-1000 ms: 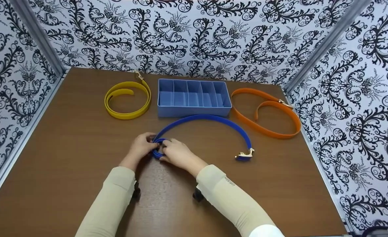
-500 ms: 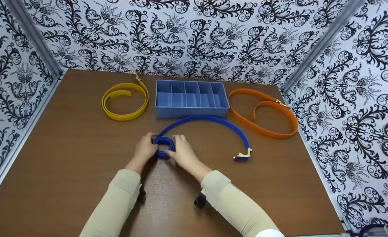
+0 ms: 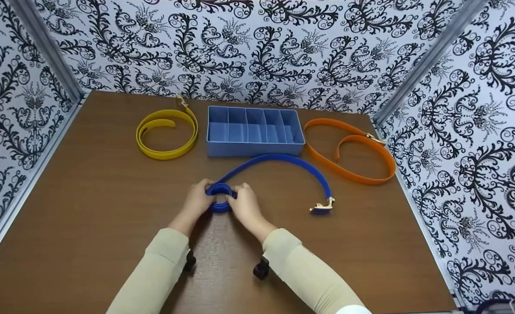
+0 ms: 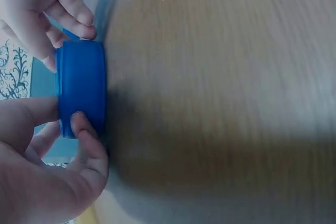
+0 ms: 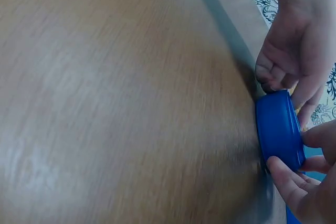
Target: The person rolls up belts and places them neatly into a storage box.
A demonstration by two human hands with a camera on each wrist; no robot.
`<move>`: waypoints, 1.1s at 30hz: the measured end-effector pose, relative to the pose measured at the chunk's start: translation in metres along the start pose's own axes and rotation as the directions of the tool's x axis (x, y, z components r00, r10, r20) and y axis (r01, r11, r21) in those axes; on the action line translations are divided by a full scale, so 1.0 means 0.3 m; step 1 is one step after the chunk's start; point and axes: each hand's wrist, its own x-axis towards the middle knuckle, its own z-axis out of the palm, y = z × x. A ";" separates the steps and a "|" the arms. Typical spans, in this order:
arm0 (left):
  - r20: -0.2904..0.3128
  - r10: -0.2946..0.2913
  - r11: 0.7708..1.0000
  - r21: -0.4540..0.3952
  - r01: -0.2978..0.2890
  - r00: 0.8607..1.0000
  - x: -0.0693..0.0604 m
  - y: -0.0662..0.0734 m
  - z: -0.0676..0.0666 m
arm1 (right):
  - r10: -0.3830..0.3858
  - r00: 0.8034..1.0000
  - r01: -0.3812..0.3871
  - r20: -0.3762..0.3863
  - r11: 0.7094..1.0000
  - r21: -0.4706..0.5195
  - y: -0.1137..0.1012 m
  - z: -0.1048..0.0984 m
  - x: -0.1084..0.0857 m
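Observation:
A blue belt [image 3: 279, 158] stands on its edge on the table, one part wound into a small tight coil. From that coil the loose length arcs up and to the right, ending at a gold buckle [image 3: 322, 206]. My left hand [image 3: 197, 201] grips the coil's left side between thumb and fingers. On the opposite side my right hand [image 3: 245, 206] pinches the coil, its thumb at the inner edge. Both wrist views show the coil's smooth outer band, the blue belt [image 4: 84, 85] [image 5: 278, 129], with fingers at either end of it.
Behind the belt stands a blue divided box [image 3: 255, 148] with several compartments. A yellow belt [image 3: 170, 153] lies loosely coiled at back left, an orange belt [image 3: 358, 175] at back right. Patterned walls [image 3: 257, 52] enclose the brown table [image 3: 109, 209].
The coil has shifted slightly right and shows rounder. My right fingers moved from inside the coil to its right side; the left hand moved along with it.

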 end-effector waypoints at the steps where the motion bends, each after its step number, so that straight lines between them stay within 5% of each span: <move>1: 0.008 -0.002 1.000 0.009 0.002 1.000 -0.002 0.002 -0.003 | -0.003 1.000 0.003 -0.003 1.000 0.006 0.003 -0.001 0.002; 8: 0.060 -0.012 0.984 0.178 0.001 0.998 0.011 0.019 -0.027 | -0.059 0.998 0.059 0.032 0.998 -0.013 0.021 -0.022 0.019; 12: 0.126 0.031 0.968 0.244 -0.061 0.992 0.032 0.033 -0.044 | -0.096 0.992 0.100 0.076 0.994 -0.045 0.025 -0.034 0.036; 21: 0.219 0.097 0.957 0.248 -0.151 0.971 0.070 0.050 -0.033 | -0.224 0.962 0.244 0.154 0.962 -0.125 0.051 -0.027 0.064; 27: 0.153 -0.003 0.990 0.140 -0.019 0.988 0.067 0.040 -0.012 | -0.081 0.993 0.086 0.081 0.995 -0.057 0.080 -0.038 0.057; 33: 0.081 -0.057 0.991 0.127 0.047 0.995 0.052 0.045 0.008 | 0.081 0.994 -0.080 0.077 0.997 -0.012 0.060 -0.067 0.011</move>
